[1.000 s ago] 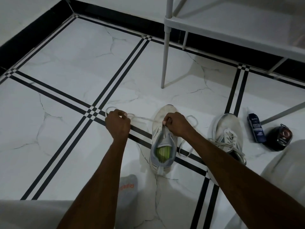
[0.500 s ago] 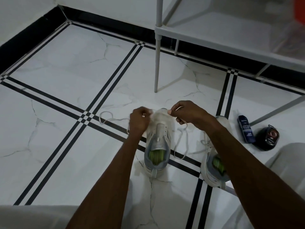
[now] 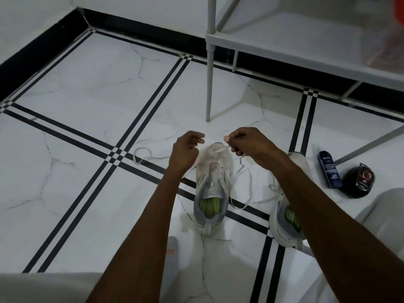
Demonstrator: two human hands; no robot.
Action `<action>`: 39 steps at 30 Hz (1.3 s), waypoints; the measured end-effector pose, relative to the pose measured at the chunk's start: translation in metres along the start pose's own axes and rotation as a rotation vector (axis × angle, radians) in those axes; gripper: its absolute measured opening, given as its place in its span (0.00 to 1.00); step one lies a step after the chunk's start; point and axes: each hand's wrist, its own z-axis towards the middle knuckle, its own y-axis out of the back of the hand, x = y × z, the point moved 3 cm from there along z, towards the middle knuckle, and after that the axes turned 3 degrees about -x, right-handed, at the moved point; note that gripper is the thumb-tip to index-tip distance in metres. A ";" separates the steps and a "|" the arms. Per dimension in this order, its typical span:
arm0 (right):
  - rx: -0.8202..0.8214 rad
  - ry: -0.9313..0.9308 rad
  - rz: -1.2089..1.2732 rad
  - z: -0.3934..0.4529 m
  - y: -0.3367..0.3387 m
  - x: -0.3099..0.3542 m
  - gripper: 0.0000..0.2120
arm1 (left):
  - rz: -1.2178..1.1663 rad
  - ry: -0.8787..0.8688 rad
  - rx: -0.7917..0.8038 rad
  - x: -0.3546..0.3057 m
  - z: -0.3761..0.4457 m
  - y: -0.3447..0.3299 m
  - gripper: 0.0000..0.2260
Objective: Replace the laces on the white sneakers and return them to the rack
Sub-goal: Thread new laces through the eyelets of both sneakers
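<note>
sneaker point(image 3: 211, 189) left of second sneaker point(image 3: 284, 224), bottle point(image 3: 329, 169) rightward, rack point(image 3: 295, 51) behind

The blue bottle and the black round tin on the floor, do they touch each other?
Cannot tell. In the head view the blue bottle and the black round tin lie side by side, but no clear gap or contact shows where they meet.

Both forearms bare, no sleeves. Light grey trousers point(image 3: 39, 287), grey sock point(image 3: 173, 254) with orange lettering on the left foot.
</note>
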 end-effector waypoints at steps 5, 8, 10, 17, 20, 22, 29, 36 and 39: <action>0.041 0.001 0.070 -0.001 0.000 0.000 0.11 | -0.069 0.017 0.144 -0.013 0.009 0.001 0.15; 0.041 0.026 0.091 0.000 0.000 0.004 0.13 | 0.023 -0.074 0.388 -0.025 0.001 -0.020 0.13; 0.010 0.041 0.073 0.002 0.003 0.005 0.13 | 0.078 -0.123 0.319 -0.025 0.000 -0.018 0.08; 0.091 0.018 -0.165 0.000 0.018 0.003 0.07 | 0.099 0.096 -0.316 0.003 0.019 0.058 0.09; 0.085 0.015 -0.200 0.000 0.024 0.006 0.05 | 0.196 0.204 -0.429 0.018 0.017 0.071 0.09; 0.072 0.024 -0.225 0.000 0.025 0.008 0.05 | 0.235 0.198 -0.426 0.025 0.015 0.069 0.08; 0.059 0.052 -0.161 -0.002 0.006 0.015 0.12 | 0.138 -0.155 0.298 -0.019 0.006 0.001 0.14; 0.040 0.027 -0.144 -0.003 0.016 0.010 0.14 | 0.164 -0.069 -0.080 0.008 0.018 0.027 0.02; 0.072 0.024 -0.119 -0.002 0.010 0.013 0.15 | 0.107 -0.078 0.193 -0.005 0.013 0.011 0.16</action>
